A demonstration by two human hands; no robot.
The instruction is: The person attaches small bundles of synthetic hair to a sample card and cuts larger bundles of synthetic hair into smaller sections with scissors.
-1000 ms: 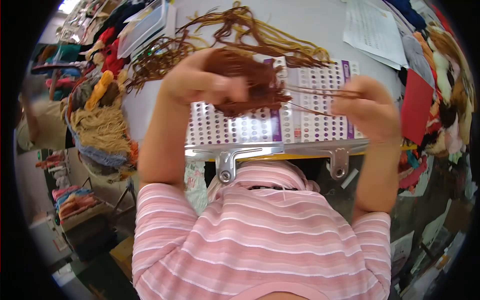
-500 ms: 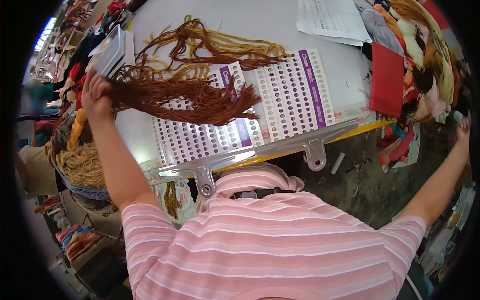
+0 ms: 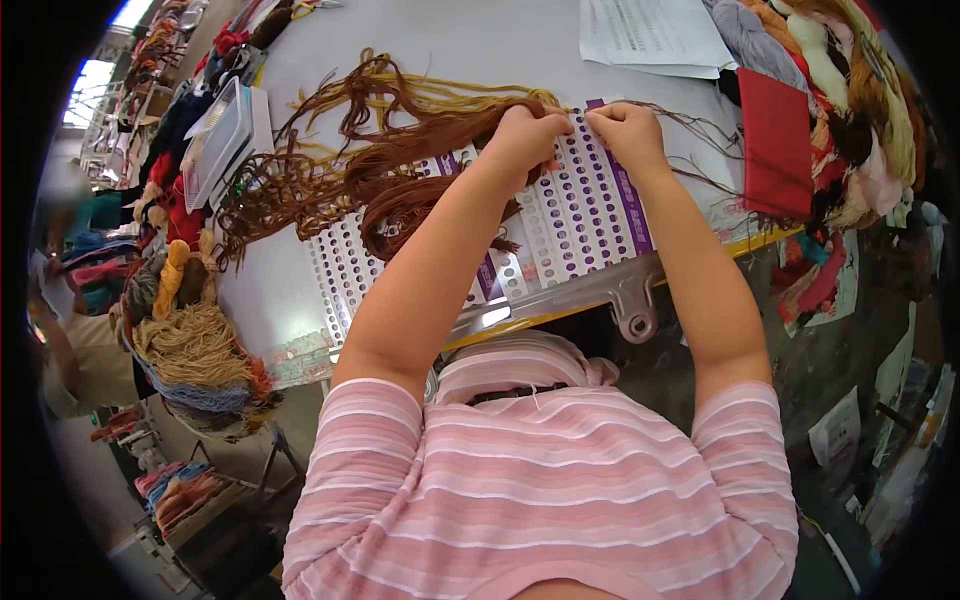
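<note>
Where arms spread before, left hand (image 3: 525, 135), right hand (image 3: 625, 130) together on brown yarn (image 3: 400, 165)

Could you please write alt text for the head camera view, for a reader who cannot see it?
A person's left hand grips a brown thread bundle while the right hand pinches thin strands beside it, both over white punched cards with purple stripes on a grey table. Yarn heaps line both table sides.

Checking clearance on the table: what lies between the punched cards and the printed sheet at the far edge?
In the head view, bare grey table separates the cards from the sheet; only yellow thread ends stray in at the left.
</note>
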